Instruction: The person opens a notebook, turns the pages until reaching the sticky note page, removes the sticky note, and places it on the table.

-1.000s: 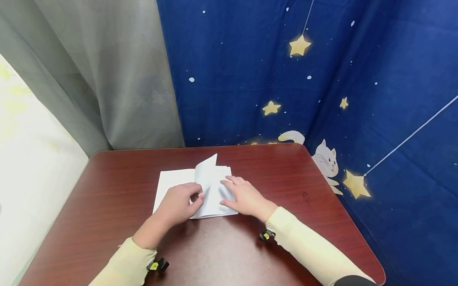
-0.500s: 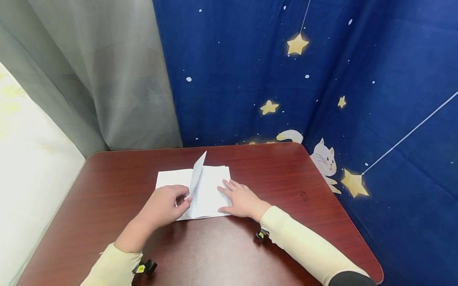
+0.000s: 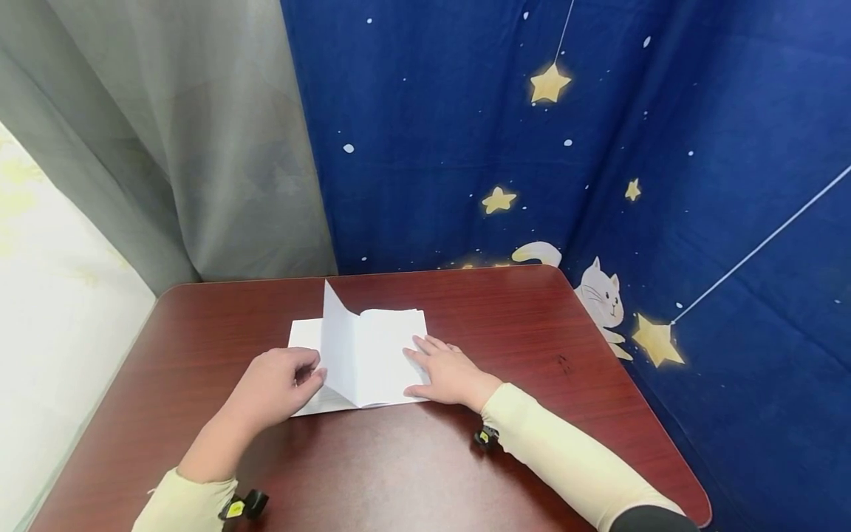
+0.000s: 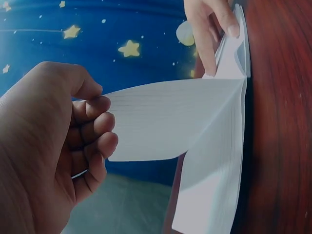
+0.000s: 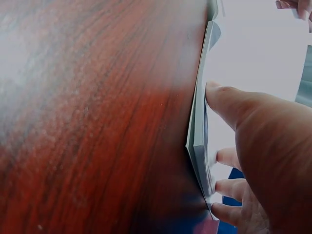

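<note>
An open notebook [image 3: 387,355] with faintly lined white pages lies on the table. One raised page [image 3: 340,355] stands up from its spine and leans left. My left hand [image 3: 279,384] pinches the free edge of that page between thumb and curled fingers, as the left wrist view shows the page [image 4: 156,117] stretched from the fingertips to the spine. My right hand [image 3: 452,375] rests on the right-hand pages with its fingers spread and fairly straight. In the right wrist view the thumb [image 5: 229,100] presses near the notebook's front edge, above the stacked pages.
The reddish-brown table [image 3: 425,473] has rounded corners. Behind it hang a grey curtain [image 3: 246,148] and a blue curtain [image 3: 432,133] with stars and a white cat. A pale bright surface [image 3: 60,295] borders the left side.
My left hand has moved left, carrying the page from over the right half across the spine to the left side. My right hand has settled on the right-hand pages and now stays there.
</note>
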{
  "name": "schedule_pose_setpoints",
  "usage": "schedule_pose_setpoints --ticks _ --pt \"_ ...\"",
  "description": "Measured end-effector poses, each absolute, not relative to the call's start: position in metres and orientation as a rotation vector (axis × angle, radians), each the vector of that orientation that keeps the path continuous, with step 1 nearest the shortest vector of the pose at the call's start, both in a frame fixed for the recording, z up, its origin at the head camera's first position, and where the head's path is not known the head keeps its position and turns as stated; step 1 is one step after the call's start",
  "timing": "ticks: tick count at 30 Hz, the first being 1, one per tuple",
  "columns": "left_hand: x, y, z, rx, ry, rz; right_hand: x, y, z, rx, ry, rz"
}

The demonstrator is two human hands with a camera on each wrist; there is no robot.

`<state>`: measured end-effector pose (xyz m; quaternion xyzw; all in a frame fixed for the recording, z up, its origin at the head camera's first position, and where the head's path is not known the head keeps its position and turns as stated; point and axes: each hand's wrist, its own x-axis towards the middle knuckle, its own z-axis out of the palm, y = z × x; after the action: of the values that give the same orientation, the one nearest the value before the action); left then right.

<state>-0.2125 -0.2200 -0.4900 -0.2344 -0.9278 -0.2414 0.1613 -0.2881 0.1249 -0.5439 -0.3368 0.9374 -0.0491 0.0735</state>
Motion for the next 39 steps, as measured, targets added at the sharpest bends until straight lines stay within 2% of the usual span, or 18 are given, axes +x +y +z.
schedule_pose_setpoints --ticks 22,39 --pt "-0.189 -0.255 -0.501 -0.345 -2.866 -0.807 -0.288 0.125 -0.545 -0.996 2.815 -0.173" --pt "-0.187 -0.27 -0.526 -0.181 -3.074 -0.789 -0.287 0.125 -0.545 -0.981 2.808 -0.202"
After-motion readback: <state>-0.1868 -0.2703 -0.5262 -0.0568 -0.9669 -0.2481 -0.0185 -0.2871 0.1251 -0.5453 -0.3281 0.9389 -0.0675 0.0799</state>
